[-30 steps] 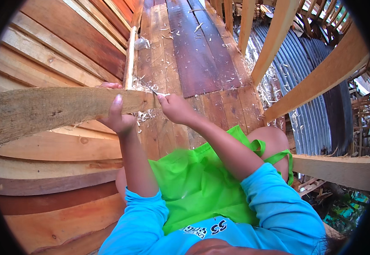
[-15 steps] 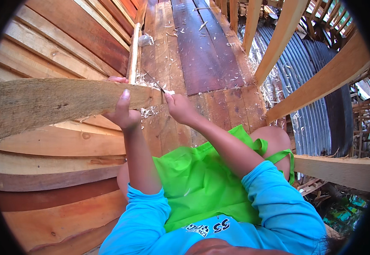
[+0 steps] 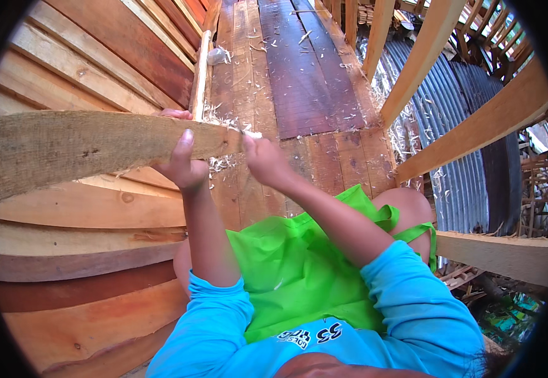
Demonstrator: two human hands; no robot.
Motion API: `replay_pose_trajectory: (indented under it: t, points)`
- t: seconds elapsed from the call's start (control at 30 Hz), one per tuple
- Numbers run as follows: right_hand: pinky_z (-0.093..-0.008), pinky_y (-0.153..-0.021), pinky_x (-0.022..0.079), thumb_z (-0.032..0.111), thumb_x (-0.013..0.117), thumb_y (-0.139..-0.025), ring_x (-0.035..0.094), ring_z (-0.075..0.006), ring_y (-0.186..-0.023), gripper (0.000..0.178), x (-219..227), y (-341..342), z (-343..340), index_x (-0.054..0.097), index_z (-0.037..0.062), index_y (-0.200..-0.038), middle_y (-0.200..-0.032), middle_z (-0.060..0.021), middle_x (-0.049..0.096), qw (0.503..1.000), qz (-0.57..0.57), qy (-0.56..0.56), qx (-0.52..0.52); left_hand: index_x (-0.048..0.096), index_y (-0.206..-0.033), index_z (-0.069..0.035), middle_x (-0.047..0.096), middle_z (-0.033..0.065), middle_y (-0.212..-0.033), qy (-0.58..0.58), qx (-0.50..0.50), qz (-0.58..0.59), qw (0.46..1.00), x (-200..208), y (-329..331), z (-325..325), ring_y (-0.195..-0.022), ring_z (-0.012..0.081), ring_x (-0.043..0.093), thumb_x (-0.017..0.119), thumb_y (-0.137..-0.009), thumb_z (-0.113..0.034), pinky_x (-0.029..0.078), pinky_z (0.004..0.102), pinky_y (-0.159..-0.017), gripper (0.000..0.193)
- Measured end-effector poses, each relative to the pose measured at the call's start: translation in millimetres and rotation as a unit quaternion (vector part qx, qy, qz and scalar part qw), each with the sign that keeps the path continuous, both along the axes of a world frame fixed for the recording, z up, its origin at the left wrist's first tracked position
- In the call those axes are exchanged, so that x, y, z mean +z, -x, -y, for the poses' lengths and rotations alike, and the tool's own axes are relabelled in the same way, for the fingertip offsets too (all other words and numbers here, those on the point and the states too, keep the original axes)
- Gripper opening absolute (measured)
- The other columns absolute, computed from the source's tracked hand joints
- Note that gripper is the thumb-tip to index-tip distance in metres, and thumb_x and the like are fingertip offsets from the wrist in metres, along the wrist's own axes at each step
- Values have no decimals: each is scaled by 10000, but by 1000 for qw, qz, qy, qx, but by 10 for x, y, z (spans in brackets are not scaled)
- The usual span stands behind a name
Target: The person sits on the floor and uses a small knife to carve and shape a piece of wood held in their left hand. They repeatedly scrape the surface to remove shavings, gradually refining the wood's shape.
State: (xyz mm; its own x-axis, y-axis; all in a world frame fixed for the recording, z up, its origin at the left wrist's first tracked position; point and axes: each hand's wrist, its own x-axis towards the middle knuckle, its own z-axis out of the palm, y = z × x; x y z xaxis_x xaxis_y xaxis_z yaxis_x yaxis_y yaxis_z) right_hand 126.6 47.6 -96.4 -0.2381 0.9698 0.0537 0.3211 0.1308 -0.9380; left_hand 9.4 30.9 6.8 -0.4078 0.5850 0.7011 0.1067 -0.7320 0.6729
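Note:
A long rough wooden plank [image 3: 85, 143] reaches in from the left, its right end in front of me. My left hand [image 3: 184, 167] grips it near that end, thumb on the near face and fingers over the far edge. My right hand [image 3: 266, 162] is closed at the plank's end around a knife [image 3: 243, 131]. Only a bit of its dark, thin blade shows, and the handle is hidden in my fist. A pale curl of wood [image 3: 255, 135] sits beside the blade at the plank's end.
Wood shavings [image 3: 220, 164] litter the plank floor [image 3: 311, 94]. Overlapping boards [image 3: 79, 205] form a wall on the left. Wooden railing posts [image 3: 422, 63] stand at the right, with corrugated metal sheets [image 3: 456, 189] beyond. A green apron [image 3: 305, 264] covers my lap.
The knife blade, which stuck out past the plank's far edge, is now mostly out of sight. My right hand has turned slightly; my left hand and the plank have barely moved.

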Motion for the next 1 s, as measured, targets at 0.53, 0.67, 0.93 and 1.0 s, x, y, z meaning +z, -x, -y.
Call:
replay_pose_trajectory:
  t: [0.53,0.67,0.93,1.0]
  points:
    - [-504,-707,434,306,343,-993,578,-448,-740,489,162,-77,-51,557,-67,-760,-737,-281,586,998,17,-8,58,443,-1078,60,536,192,-982,-22,-23,42,999,-4,99,-9,-906,254,547,538,-653,-37,479,383,-862,446]
    - [-513,-696,429,308,354,-993,573,-453,-721,487,-620,-238,-225,555,-68,-759,-735,-279,589,994,91,57,29,468,-1057,44,526,170,-985,-18,-36,35,999,50,-19,-91,-925,252,545,543,-648,-76,471,381,-859,433]
    - [-432,-621,425,325,379,-1000,537,-273,-599,469,176,-168,-203,566,-37,-769,-627,-158,552,996,46,48,54,495,-1053,29,515,141,-1028,19,-10,46,999,45,144,-24,-926,250,555,554,-650,-144,462,365,-867,443]
    - [-389,-588,411,334,392,-1002,498,-176,-581,456,16,-319,-382,561,-11,-758,-606,-82,525,996,50,67,-5,497,-1056,32,514,142,-1034,17,-20,45,999,75,136,-44,-932,250,555,552,-653,-148,465,365,-866,445]
